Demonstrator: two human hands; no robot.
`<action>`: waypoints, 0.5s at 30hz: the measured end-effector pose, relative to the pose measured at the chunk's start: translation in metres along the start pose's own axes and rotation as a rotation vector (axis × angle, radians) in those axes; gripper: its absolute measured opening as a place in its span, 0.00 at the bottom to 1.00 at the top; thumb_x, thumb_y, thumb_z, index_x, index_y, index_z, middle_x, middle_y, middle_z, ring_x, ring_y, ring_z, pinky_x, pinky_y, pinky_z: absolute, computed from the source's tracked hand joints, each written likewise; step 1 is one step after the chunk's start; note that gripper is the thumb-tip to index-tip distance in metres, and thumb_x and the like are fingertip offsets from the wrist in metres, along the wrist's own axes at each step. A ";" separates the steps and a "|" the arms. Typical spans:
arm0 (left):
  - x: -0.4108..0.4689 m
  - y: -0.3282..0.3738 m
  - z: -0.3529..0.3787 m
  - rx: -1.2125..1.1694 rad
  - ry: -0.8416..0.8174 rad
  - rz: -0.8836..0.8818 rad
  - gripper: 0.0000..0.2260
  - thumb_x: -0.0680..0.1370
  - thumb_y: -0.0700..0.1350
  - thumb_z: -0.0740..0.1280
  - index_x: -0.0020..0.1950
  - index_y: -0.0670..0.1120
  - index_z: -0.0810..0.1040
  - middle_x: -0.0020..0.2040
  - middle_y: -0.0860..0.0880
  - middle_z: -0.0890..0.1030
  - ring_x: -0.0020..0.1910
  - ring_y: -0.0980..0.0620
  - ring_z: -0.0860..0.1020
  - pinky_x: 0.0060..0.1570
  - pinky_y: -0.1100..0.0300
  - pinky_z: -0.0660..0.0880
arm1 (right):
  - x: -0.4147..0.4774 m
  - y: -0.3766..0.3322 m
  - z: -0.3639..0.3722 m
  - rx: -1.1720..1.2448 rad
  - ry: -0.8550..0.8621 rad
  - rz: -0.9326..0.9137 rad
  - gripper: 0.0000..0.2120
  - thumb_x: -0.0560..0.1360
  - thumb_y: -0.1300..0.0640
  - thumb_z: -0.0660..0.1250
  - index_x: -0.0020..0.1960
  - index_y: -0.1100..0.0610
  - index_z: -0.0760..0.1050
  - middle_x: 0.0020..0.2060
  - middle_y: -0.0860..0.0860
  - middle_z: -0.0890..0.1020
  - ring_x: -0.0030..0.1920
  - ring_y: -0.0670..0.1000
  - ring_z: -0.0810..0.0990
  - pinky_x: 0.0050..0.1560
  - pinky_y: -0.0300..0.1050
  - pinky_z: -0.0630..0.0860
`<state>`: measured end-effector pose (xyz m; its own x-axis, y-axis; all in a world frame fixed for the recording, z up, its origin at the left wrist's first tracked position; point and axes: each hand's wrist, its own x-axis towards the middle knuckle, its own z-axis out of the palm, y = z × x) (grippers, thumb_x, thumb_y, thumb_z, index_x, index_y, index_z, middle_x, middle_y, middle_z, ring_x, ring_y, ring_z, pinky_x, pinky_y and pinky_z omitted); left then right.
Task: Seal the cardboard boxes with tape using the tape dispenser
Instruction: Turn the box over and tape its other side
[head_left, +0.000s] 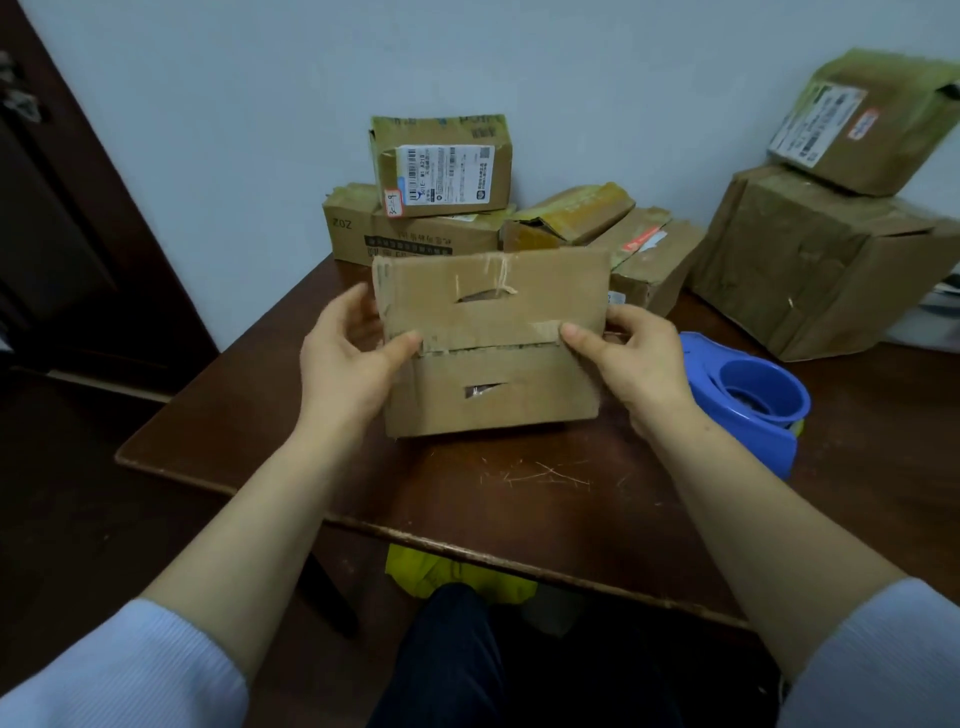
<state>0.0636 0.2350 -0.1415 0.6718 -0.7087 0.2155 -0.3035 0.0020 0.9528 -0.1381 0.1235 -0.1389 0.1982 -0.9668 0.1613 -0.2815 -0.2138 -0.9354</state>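
**Holding a box shut at its seam**

Gripping the cardboard box from both sides, the person has it near the middle of the dark wooden table, its top face tipped towards the camera. The two top flaps meet in a ragged line across the middle, and each flap has a slot cut in it. The left hand wraps round the left side with its thumb on the seam; the right hand does the same on the right side. Both are closed round the box.

Just beside the right hand lies the blue tape dispenser on the table, touched by neither hand.

Behind the held box, against the pale wall, more boxes are piled: a labelled parcel sits on a printed carton, with a yellow-taped box leaning next to them. Further right stands a large brown box with another labelled parcel on top.

Pale blue sleeves are pushed up both forearms. Under the table's near edge lies something yellow-green; I cannot tell what it is.
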 end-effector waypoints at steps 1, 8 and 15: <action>0.001 0.004 0.001 -0.039 -0.025 0.033 0.27 0.73 0.40 0.72 0.71 0.50 0.70 0.61 0.54 0.78 0.59 0.59 0.76 0.58 0.60 0.75 | -0.001 -0.003 -0.002 0.024 0.009 -0.017 0.17 0.73 0.56 0.72 0.61 0.57 0.76 0.47 0.44 0.79 0.46 0.41 0.78 0.40 0.29 0.74; 0.003 0.011 0.012 -0.216 -0.091 -0.157 0.37 0.65 0.71 0.68 0.67 0.53 0.67 0.62 0.54 0.76 0.61 0.54 0.75 0.61 0.49 0.73 | -0.014 0.004 -0.012 0.113 -0.013 0.013 0.19 0.69 0.59 0.75 0.56 0.55 0.73 0.44 0.43 0.79 0.44 0.40 0.79 0.36 0.27 0.76; 0.019 0.013 0.019 -0.048 -0.075 -0.217 0.26 0.75 0.64 0.64 0.65 0.49 0.69 0.61 0.52 0.75 0.55 0.54 0.75 0.48 0.58 0.71 | -0.020 0.010 -0.026 0.092 -0.019 0.120 0.18 0.73 0.46 0.69 0.58 0.54 0.72 0.49 0.46 0.78 0.47 0.41 0.76 0.41 0.34 0.72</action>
<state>0.0598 0.2077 -0.1291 0.6654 -0.7464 -0.0101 -0.1238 -0.1236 0.9846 -0.1695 0.1370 -0.1429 0.1863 -0.9816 0.0412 -0.2171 -0.0820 -0.9727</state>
